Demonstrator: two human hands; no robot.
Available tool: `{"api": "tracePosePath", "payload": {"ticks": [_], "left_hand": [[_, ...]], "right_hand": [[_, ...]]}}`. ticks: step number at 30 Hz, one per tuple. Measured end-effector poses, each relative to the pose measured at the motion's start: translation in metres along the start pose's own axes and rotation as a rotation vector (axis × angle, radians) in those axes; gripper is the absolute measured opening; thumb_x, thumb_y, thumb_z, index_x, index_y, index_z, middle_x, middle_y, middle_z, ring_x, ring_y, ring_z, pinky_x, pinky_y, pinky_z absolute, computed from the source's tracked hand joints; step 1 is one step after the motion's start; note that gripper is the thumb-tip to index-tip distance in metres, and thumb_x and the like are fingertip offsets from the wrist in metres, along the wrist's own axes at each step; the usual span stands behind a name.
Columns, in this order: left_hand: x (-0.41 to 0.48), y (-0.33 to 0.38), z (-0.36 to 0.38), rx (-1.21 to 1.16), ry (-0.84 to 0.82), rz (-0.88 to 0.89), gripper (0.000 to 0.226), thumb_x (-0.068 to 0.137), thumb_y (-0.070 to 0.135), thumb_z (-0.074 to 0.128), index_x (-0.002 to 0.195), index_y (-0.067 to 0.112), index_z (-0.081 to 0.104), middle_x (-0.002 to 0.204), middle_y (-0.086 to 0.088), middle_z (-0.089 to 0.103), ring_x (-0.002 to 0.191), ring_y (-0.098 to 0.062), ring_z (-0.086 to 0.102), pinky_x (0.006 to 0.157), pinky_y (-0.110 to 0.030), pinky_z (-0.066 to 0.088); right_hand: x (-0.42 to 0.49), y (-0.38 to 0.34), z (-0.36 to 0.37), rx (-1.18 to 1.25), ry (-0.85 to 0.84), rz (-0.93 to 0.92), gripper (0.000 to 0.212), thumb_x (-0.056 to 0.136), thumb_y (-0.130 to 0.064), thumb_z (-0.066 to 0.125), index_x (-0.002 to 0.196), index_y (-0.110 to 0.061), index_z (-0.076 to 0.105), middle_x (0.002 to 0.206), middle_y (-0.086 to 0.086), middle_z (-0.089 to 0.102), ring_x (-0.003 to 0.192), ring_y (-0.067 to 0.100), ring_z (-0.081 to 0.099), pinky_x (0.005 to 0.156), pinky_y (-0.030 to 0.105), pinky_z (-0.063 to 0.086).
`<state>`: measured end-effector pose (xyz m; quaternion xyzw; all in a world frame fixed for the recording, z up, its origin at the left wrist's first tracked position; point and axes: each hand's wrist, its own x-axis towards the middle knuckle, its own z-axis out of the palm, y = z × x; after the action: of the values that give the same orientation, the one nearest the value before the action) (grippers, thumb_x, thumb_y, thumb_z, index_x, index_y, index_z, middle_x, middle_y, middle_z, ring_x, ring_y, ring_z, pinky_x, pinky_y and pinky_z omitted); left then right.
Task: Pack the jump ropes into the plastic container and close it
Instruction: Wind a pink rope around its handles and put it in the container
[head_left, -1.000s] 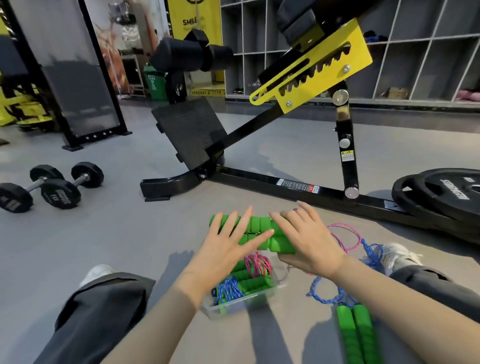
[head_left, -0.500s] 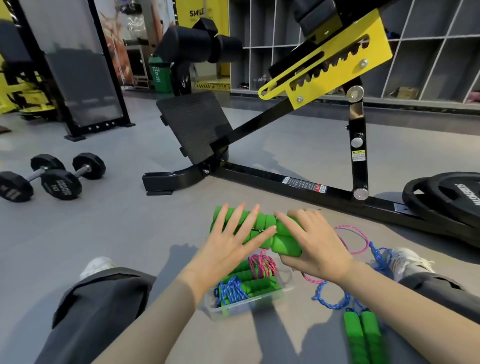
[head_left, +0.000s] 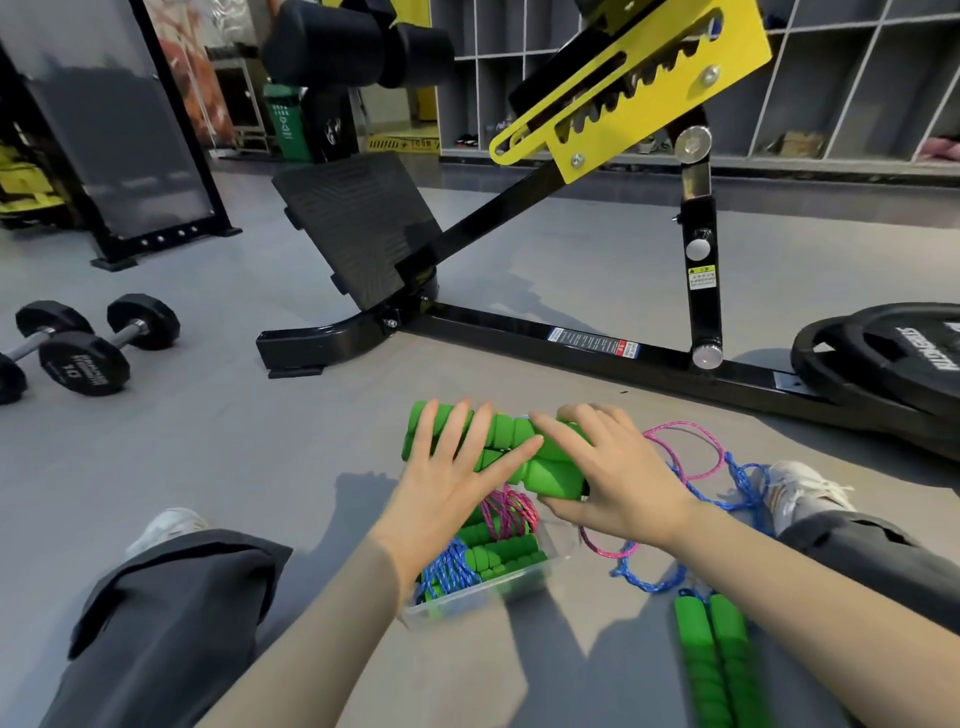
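**Handles held down at container's far end; one rope left on the floor**

Left hand (head_left: 447, 483) lies flat on the bundle of green foam handles (head_left: 506, 441), fingers straight and spread wide, pressing down. Right hand (head_left: 618, 478) grips the bundle's right end, fingers curled over the top and thumb underneath. The handles run crosswise, left to right, across the far end of the clear plastic container (head_left: 467, 603), dipping slightly toward the right hand. Whether they sit inside the walls or ride above the rim cannot be told, since the hands cover that part.

Toward the container's near edge, more green handles and coiled pink and blue cord are already packed. No lid is visible.

A further jump rope (head_left: 696, 441) lies loose on the floor (head_left: 208, 467) just beside the container's right side, its cord trailing toward the near right. Its two handles (head_left: 714, 654) lie side by side with their long axis pointing away from the person.

Judgement: the bundle needs seating first. The loose rope is on the right hand's side and nearer to it, so that hand would fetch it.
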<state>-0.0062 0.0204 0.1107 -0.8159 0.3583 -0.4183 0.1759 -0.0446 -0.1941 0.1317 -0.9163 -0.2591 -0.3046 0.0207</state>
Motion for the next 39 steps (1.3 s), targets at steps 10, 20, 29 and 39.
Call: {"api": "tracePosePath", "payload": {"ticks": [10,20,29,39], "left_hand": [[-0.013,-0.017,0.0,0.066,0.043,0.044,0.089,0.073,-0.003,0.023,0.153,0.026,-0.003,0.133,-0.023,0.032,0.121,-0.04,0.035,0.105,-0.061,0.014],[-0.037,-0.059,-0.002,0.149,0.066,-0.173,0.075,0.085,-0.012,0.005,0.148,0.027,0.016,0.132,-0.028,0.033,0.119,-0.042,0.037,0.1,-0.063,0.023],[-0.069,-0.086,0.003,0.174,0.033,-0.279,0.09,0.072,-0.009,0.025,0.152,0.029,0.009,0.127,-0.028,0.037,0.115,-0.043,0.039,0.099,-0.065,0.021],[-0.054,-0.078,-0.012,0.1,0.066,-0.316,0.095,0.069,-0.013,0.026,0.153,0.026,0.005,0.13,-0.029,0.035,0.118,-0.045,0.038,0.101,-0.066,0.019]], "right_hand": [[0.014,0.003,-0.02,0.849,-0.454,0.422,0.057,0.067,-0.023,0.084,0.118,-0.028,0.056,0.087,-0.019,0.063,0.075,-0.008,0.054,0.072,0.008,0.039],[0.014,0.043,-0.032,0.627,-0.642,0.603,0.014,0.087,-0.006,0.062,0.078,-0.017,0.065,0.056,-0.006,0.055,0.042,0.005,0.049,0.046,0.019,0.04],[0.05,0.119,-0.089,-0.181,-0.13,0.776,0.02,0.088,-0.012,0.049,0.097,-0.009,0.067,0.087,0.021,0.065,0.095,0.038,0.048,0.073,0.037,0.039],[0.117,0.099,-0.134,0.596,0.335,0.851,0.026,0.093,-0.035,0.052,0.106,-0.014,0.061,0.1,0.01,0.055,0.086,0.019,0.049,0.077,0.03,0.037]]}}
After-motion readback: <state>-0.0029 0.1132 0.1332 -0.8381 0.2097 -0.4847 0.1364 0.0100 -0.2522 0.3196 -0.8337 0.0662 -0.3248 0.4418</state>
